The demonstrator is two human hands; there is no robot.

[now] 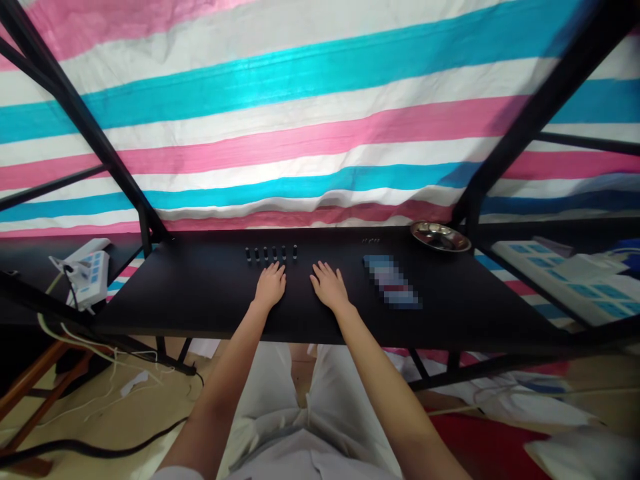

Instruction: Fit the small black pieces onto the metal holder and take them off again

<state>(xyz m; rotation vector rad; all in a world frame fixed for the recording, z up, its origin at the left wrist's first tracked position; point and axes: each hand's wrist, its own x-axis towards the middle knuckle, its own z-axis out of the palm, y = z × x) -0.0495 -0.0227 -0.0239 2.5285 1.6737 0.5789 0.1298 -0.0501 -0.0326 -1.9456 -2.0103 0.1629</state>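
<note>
My left hand lies flat on the black table, fingers stretched forward and nothing in it. Just beyond its fingertips stands a row of several small dark cylinders with pale ends, too small to name. My right hand also rests flat on the tabletop with its fingers spread, holding nothing. To its right lies a flat, blurred-out rectangular thing whose kind I cannot tell. Several tiny light-coloured pieces sit near the back edge, right of the middle.
A shiny metal dish sits at the back right corner. Black metal frame posts rise on both sides, before a striped sheet. Power strips lie on the left side table, and a pale blue-and-white panel lies at the right.
</note>
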